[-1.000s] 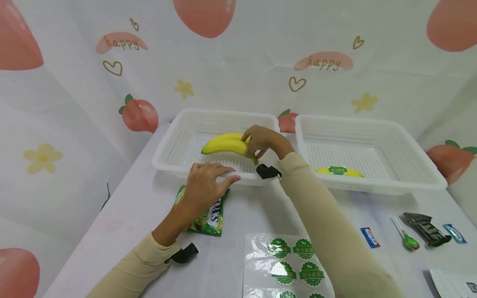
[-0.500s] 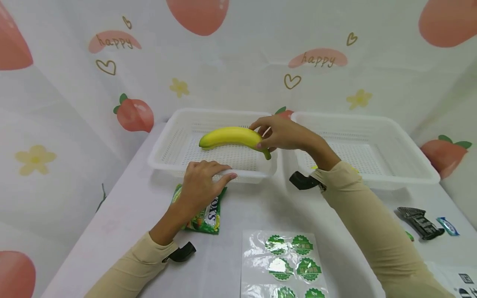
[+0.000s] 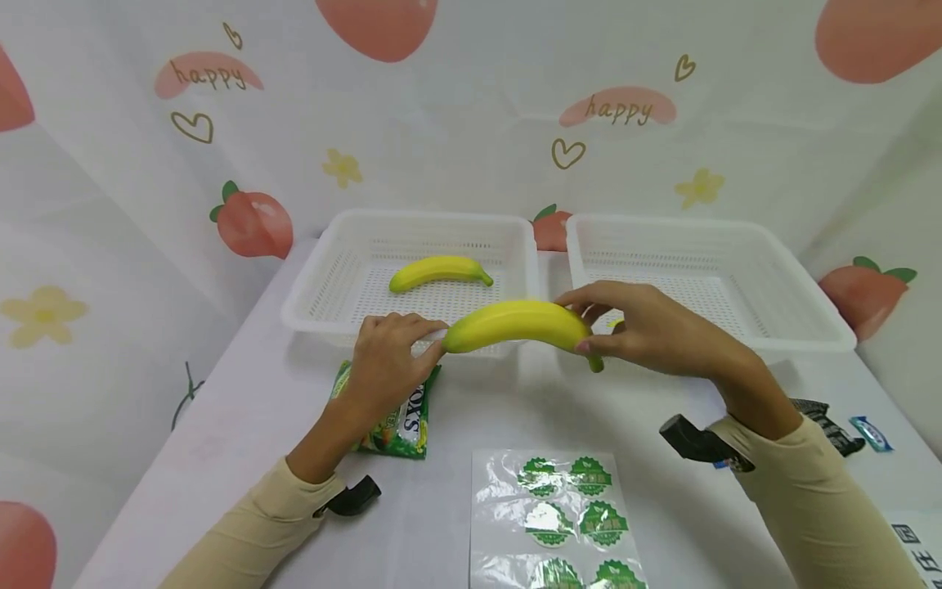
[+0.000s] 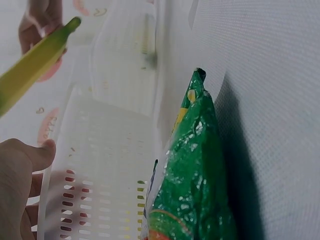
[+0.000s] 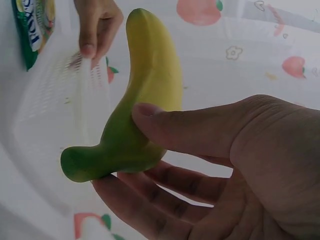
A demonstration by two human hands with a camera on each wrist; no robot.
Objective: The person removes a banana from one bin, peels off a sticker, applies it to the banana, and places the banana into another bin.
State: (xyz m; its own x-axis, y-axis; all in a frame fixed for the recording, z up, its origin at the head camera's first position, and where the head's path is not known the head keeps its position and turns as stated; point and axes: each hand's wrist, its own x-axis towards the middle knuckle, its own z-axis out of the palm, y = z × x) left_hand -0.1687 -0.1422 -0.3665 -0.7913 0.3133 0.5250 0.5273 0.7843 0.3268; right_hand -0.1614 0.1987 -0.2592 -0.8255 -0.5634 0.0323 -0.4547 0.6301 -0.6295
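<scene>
My right hand pinches a yellow banana near its green stem, thumb on one side and fingers on the other. The banana is held in the air, just in front of the left white basket. A second banana lies inside that basket. My left hand grips the basket's front rim, and in the left wrist view the thumb is outside the wall with fingers behind it. Close up in the right wrist view, the held banana has a green end towards the palm.
A green snack packet lies partly under my left hand. In front is a sheet of green round stickers. Another white basket stands to the right. Small wrapped sweets lie partly behind my right arm.
My right hand has lifted one banana out of the left basket and brought it right and towards me. The other banana stays in the basket. My left hand keeps its hold on the rim.
</scene>
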